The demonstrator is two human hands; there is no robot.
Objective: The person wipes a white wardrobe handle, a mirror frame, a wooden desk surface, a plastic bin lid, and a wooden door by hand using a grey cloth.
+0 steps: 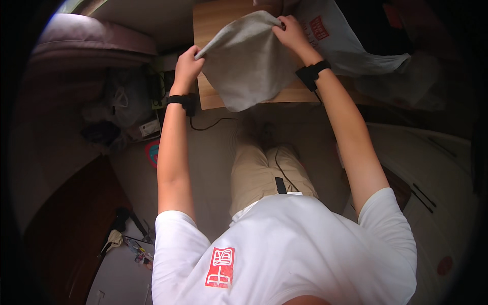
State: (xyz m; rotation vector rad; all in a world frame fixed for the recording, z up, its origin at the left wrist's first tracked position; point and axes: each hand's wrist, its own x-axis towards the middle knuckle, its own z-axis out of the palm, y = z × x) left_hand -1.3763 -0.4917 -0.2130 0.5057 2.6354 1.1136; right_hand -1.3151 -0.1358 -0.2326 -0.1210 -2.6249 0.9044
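Observation:
A grey cloth hangs between my two hands over the front of a wooden table. My left hand is closed on its left upper corner. My right hand pinches the upper edge on the right. The cloth's upper edge bows upward between the hands, and its lower end droops to about the table's front edge. A black band circles each of my wrists. Whether the cloth touches the tabletop, I cannot tell.
At the table's right lies a pale grey garment with a red patch, beside black fabric. A clear plastic bag is near it. Plastic bags crowd the left side. A dark cable trails below the table edge.

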